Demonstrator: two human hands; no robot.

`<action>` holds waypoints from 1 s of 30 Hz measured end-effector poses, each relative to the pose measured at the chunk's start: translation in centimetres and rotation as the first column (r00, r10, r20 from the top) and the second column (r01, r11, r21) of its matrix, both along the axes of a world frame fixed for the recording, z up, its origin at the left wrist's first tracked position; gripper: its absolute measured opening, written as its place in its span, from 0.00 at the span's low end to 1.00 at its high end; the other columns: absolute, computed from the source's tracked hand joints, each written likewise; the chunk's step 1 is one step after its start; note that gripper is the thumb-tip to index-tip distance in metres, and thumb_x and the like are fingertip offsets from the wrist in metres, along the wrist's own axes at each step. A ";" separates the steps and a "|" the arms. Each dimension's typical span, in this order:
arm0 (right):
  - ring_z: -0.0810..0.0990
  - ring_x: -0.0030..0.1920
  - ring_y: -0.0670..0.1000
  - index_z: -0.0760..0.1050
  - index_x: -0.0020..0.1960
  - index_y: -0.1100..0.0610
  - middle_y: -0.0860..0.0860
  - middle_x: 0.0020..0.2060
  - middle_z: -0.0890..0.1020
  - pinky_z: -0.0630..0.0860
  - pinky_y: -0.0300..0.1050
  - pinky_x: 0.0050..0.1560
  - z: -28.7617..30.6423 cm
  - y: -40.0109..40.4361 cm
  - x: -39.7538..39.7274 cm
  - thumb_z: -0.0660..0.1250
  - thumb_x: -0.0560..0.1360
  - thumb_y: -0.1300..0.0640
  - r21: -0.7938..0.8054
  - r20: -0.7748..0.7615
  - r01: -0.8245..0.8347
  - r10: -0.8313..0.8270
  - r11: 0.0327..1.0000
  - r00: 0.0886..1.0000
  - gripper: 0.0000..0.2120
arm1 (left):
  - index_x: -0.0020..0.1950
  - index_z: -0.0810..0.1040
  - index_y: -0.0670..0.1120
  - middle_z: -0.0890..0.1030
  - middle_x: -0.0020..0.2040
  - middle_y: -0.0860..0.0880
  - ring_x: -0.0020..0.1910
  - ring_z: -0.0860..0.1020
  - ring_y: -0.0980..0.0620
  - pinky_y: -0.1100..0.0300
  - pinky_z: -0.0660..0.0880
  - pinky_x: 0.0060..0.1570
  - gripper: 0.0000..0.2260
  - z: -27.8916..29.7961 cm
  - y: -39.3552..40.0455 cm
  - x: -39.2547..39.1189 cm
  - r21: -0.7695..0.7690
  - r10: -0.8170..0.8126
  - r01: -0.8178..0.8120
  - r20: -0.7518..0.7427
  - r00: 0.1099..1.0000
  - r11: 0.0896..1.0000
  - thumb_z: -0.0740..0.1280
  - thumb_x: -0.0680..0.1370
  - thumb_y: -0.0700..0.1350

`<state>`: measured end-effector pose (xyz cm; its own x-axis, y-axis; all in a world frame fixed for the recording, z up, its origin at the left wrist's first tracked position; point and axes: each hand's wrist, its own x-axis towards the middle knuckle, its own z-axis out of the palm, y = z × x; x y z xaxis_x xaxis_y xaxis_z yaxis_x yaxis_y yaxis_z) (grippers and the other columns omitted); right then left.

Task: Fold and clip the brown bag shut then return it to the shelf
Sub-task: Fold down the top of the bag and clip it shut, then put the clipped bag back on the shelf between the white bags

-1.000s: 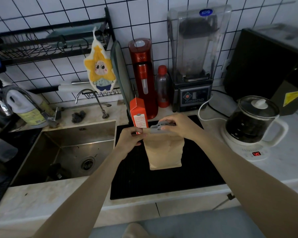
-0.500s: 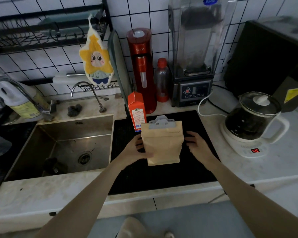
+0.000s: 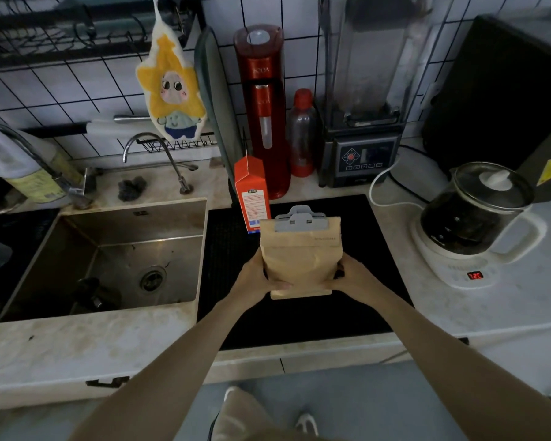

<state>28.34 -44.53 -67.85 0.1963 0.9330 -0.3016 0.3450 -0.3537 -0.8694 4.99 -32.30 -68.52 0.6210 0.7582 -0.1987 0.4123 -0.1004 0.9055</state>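
The brown bag [image 3: 301, 259] stands upright over the black cooktop [image 3: 229, 249], its top folded down and pinched by a grey clip [image 3: 299, 220]. My left hand [image 3: 256, 276] grips the bag's lower left side with the thumb across the front. On the lower right side, my right hand [image 3: 352, 276] holds it, with fingers behind the bag and mostly hidden. Both hands clasp the bag between them near its base.
An orange carton [image 3: 252, 194] stands just behind the bag. Further back are a red soda maker [image 3: 263, 106], a small bottle [image 3: 303, 135] and a blender [image 3: 363, 90]. A glass kettle [image 3: 477, 218] sits to the right, the steel sink [image 3: 118, 256] to the left.
Both hands left the clip at the bag's top and dropped to its lower sides; the right hand, free beside the bag half a second ago, now grips it.
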 end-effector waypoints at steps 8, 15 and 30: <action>0.79 0.59 0.40 0.73 0.68 0.47 0.35 0.55 0.79 0.76 0.41 0.61 1.2 0.0 0.1 0.81 0.68 0.50 0.105 0.121 -0.043 0.030 0.994 0.992 0.31 | 0.67 0.73 0.59 0.82 0.57 0.60 0.57 0.78 0.71 0.75 0.75 0.50 0.38 0.3 -0.1 -0.6 0.029 0.075 -0.076 0.052 0.996 0.997 0.85 0.61 0.50; 0.80 0.57 0.35 0.76 0.66 0.46 0.37 0.56 0.83 0.77 0.34 0.57 6.5 2.3 -0.5 0.82 0.67 0.49 0.259 0.061 -0.018 0.002 0.966 0.998 0.30 | 0.58 0.80 0.66 0.86 0.56 0.61 0.56 0.83 0.62 0.67 0.80 0.49 0.32 6.3 2.2 -1.7 0.084 0.116 -0.132 0.175 0.978 0.988 0.86 0.58 0.52; 0.83 0.61 0.44 0.77 0.68 0.52 0.45 0.60 0.85 0.80 0.44 0.61 23.2 8.7 -4.8 0.80 0.71 0.56 0.606 -0.065 0.014 0.031 0.795 0.997 0.27 | 0.70 0.77 0.49 0.87 0.56 0.54 0.57 0.85 0.55 0.61 0.83 0.49 0.32 23.7 7.1 -5.4 0.256 0.145 -0.286 0.457 0.877 0.923 0.83 0.67 0.44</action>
<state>23.55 -35.87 -44.66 0.1879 0.9308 0.3135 0.2777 0.2558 -0.9260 -0.40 -25.19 -44.85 0.4047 0.8607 0.3091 0.0419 -0.3551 0.9339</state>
